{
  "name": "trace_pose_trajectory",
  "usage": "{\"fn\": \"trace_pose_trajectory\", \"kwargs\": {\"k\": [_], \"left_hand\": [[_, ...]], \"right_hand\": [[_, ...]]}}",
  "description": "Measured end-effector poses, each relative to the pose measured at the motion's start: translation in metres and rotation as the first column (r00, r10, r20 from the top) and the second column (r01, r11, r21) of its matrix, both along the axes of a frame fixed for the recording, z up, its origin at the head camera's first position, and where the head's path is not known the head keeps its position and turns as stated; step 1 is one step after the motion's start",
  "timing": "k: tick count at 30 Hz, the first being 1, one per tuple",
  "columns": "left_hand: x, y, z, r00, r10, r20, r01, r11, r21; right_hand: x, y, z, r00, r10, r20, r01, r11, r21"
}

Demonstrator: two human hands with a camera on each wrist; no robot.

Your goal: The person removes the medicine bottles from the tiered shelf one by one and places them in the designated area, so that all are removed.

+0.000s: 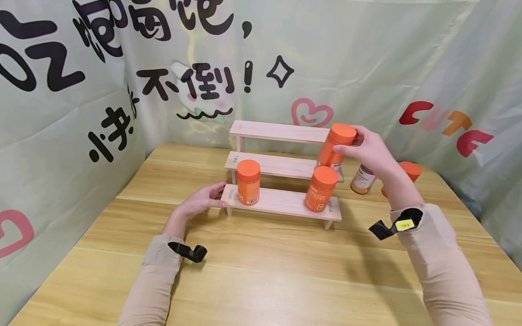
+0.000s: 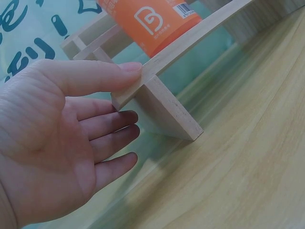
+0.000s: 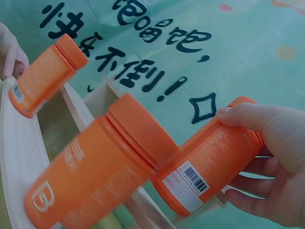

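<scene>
A three-tier wooden display stand (image 1: 281, 199) stands on the table. My left hand (image 1: 200, 199) holds its lowest tier at the left end, thumb on the board's edge (image 2: 143, 76) and the other fingers beside and below it. My right hand (image 1: 373, 147) grips an orange jar (image 1: 329, 151) with an orange lid near its top, at the right end of the middle tier. That jar leans slightly; whether its base touches the board cannot be told. On the lowest tier two similar jars stand upright, a left jar (image 1: 248, 183) and a right jar (image 3: 90, 171).
Right of the stand are a bottle with a white label (image 1: 363, 179) and another orange-lidded jar (image 1: 409, 171), partly hidden behind my right forearm. A printed cloth (image 1: 359, 54) hangs behind and left of the wooden table (image 1: 261, 271).
</scene>
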State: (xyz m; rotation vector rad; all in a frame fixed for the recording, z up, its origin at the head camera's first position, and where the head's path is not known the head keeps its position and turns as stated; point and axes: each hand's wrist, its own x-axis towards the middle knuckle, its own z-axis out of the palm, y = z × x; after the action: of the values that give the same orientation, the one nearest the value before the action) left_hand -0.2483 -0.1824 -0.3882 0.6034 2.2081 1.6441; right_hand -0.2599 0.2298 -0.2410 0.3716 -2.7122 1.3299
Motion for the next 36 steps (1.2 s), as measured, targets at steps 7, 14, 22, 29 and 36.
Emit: {"fn": "trace_pose_trajectory", "kwargs": {"k": [7, 14, 22, 29, 36], "left_hand": [[0.0, 0.0, 0.0, 1.0, 0.006, 0.01, -0.006, 1.0, 0.004], [0.0, 0.002, 0.002, 1.0, 0.005, 0.0, -0.005, 1.0, 0.003], [-0.001, 0.0, 0.001, 1.0, -0.004, 0.0, 0.004, 1.0, 0.01], [0.001, 0.001, 0.001, 1.0, -0.007, 0.005, 0.007, 1.0, 0.013], [0.0, 0.001, 0.001, 1.0, -0.004, 0.019, 0.003, 1.0, 0.027]], "right_hand": [[0.008, 0.029, -0.003, 0.997, -0.074, -0.005, 0.074, 0.997, 0.006], [0.019, 0.059, -0.008, 0.987, -0.161, -0.02, 0.162, 0.984, 0.069], [0.032, 0.089, -0.023, 0.972, -0.234, 0.004, 0.233, 0.97, 0.073], [0.042, 0.113, -0.047, 0.958, -0.286, 0.002, 0.285, 0.956, 0.071], [0.046, 0.13, -0.071, 0.946, -0.325, -0.003, 0.324, 0.945, 0.034]]}}
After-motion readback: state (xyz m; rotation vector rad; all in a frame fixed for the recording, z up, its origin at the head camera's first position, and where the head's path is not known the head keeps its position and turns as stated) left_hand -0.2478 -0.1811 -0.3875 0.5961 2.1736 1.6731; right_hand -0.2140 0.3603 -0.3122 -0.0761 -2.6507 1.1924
